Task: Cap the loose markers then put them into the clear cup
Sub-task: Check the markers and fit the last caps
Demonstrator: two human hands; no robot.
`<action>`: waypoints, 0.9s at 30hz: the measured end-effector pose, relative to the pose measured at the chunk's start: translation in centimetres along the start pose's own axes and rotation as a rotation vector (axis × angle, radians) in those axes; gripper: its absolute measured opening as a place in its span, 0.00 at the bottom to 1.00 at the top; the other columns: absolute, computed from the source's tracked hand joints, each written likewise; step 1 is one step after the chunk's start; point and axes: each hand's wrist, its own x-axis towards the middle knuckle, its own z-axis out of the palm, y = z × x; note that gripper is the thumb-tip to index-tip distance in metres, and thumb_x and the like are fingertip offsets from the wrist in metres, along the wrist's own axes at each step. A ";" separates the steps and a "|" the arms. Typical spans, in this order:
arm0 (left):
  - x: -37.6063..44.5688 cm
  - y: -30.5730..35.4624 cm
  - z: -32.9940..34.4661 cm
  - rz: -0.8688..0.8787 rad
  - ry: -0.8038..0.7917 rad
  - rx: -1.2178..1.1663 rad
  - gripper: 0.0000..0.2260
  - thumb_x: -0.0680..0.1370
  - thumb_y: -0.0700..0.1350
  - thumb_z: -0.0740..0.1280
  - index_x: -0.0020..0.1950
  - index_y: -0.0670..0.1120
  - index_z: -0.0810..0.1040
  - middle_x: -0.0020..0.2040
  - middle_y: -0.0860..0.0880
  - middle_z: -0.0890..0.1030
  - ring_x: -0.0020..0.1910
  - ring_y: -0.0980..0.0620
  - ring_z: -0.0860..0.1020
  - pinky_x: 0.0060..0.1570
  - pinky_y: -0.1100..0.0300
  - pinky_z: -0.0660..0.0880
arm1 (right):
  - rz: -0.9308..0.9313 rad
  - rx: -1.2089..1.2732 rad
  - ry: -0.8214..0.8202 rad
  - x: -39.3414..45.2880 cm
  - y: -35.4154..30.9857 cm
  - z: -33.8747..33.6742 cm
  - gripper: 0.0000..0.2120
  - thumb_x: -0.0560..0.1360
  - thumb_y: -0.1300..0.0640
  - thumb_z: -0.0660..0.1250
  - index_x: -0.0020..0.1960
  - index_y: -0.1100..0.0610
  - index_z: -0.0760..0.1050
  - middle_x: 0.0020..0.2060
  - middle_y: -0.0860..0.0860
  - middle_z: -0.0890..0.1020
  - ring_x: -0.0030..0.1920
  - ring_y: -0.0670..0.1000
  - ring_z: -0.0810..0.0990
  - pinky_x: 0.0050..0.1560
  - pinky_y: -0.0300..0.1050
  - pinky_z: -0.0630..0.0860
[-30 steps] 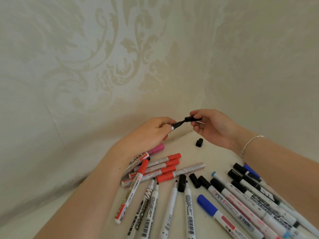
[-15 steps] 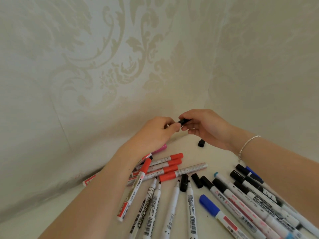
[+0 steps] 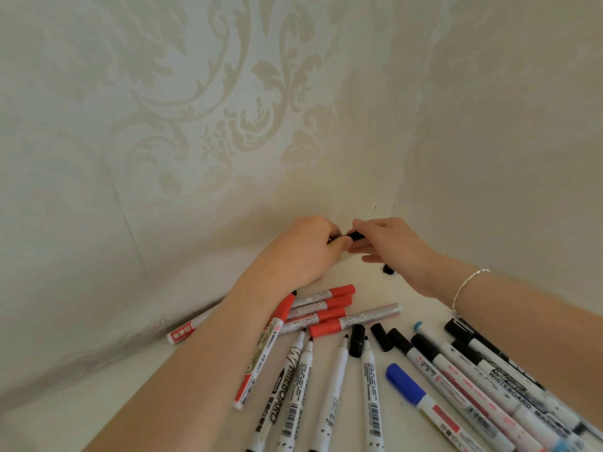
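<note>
left hand clamps a marker while right hand pinches its black cap, pressing it on above the uncapped whiteboard markers.

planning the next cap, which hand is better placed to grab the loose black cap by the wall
Right. The right hand hangs just above the loose black cap; the left hand sits farther off, its grip around the marker being capped.

Markers: smooth glossy plastic w/ printed labels; wall: matt embossed wallpaper; bracelet: shiny metal.
</note>
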 end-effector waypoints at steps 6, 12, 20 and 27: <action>-0.1 -1.3 0.6 -0.051 -0.138 0.253 0.10 0.79 0.48 0.62 0.55 0.47 0.81 0.40 0.49 0.81 0.37 0.52 0.78 0.37 0.58 0.76 | 0.038 -0.242 -0.030 0.9 0.7 -0.7 0.15 0.80 0.51 0.58 0.58 0.58 0.78 0.51 0.54 0.82 0.51 0.51 0.79 0.56 0.46 0.74; -0.6 -2.0 1.3 -0.014 -0.063 0.476 0.09 0.78 0.44 0.63 0.58 0.47 0.75 0.52 0.47 0.79 0.49 0.46 0.78 0.44 0.56 0.74 | 0.151 -0.534 -0.077 1.2 2.3 -2.9 0.09 0.74 0.66 0.62 0.52 0.65 0.78 0.40 0.57 0.78 0.40 0.54 0.75 0.37 0.42 0.72; -0.9 -1.2 1.6 -0.010 -0.083 0.511 0.03 0.77 0.41 0.63 0.48 0.45 0.77 0.49 0.46 0.76 0.48 0.45 0.77 0.44 0.55 0.74 | -0.066 -0.604 -0.454 -1.3 2.4 -3.0 0.05 0.69 0.62 0.72 0.41 0.53 0.81 0.26 0.45 0.75 0.27 0.43 0.71 0.34 0.37 0.68; -2.2 1.8 -0.5 -0.199 -0.642 0.383 0.11 0.71 0.47 0.73 0.47 0.40 0.83 0.31 0.51 0.79 0.32 0.53 0.77 0.42 0.60 0.74 | -0.203 -0.727 -0.705 -1.8 2.3 -0.5 0.12 0.68 0.64 0.71 0.48 0.51 0.84 0.32 0.55 0.74 0.29 0.45 0.67 0.33 0.35 0.65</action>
